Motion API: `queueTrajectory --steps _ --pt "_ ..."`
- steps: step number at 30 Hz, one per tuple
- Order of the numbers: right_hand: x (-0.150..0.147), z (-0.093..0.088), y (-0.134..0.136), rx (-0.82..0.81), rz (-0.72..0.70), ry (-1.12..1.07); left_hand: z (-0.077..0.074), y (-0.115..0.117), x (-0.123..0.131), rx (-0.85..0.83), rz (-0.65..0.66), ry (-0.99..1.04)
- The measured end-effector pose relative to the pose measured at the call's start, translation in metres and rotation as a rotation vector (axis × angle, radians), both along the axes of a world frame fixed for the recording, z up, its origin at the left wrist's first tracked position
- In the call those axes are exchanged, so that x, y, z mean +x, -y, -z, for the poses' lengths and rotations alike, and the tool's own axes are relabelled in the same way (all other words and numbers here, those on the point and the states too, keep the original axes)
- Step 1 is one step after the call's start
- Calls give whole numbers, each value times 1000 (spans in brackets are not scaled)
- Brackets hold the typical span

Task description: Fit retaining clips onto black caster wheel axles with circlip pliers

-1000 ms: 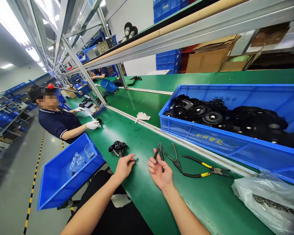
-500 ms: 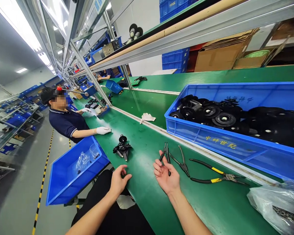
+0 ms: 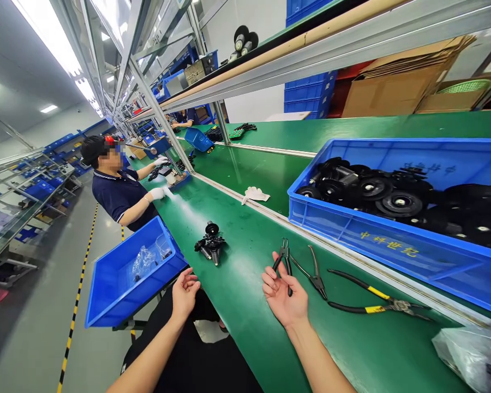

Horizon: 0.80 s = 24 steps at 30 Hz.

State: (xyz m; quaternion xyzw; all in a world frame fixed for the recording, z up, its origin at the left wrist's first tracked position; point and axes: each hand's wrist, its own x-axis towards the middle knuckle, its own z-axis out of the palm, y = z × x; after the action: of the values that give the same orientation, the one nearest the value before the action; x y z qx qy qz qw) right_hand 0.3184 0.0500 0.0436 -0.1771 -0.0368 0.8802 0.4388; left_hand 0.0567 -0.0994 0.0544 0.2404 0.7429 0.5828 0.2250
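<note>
Green bench (image 3: 247,240); on it, black disc parts (image 3: 211,243); dark pliers (image 3: 319,283); yellow-banded pliers (image 3: 399,305); white glove (image 3: 257,194); blue bin (image 3: 343,228).

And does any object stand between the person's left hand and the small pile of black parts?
Nothing visible does: from the left hand to the pile of black parts there is only the near edge and top of the green table. The blue bin at the left stands beside this path.

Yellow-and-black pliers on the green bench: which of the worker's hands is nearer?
Right. The right hand is just left of the yellow-and-black pliers in the picture; the left hand is farther left, by the green bench edge.
</note>
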Motion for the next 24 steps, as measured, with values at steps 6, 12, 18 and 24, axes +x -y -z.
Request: queueTrajectory --steps 6,12,18,24 --pt "-3 1 4 157 -22 138 -20 -17 18 -28 76 595" --pt "-23 21 16 487 76 552 -20 -56 62 23 140 932" --pt "-29 28 22 605 112 621 -18 -78 100 74 323 992" --pt "-28 29 19 677 103 643 -19 -82 100 36 347 1005"
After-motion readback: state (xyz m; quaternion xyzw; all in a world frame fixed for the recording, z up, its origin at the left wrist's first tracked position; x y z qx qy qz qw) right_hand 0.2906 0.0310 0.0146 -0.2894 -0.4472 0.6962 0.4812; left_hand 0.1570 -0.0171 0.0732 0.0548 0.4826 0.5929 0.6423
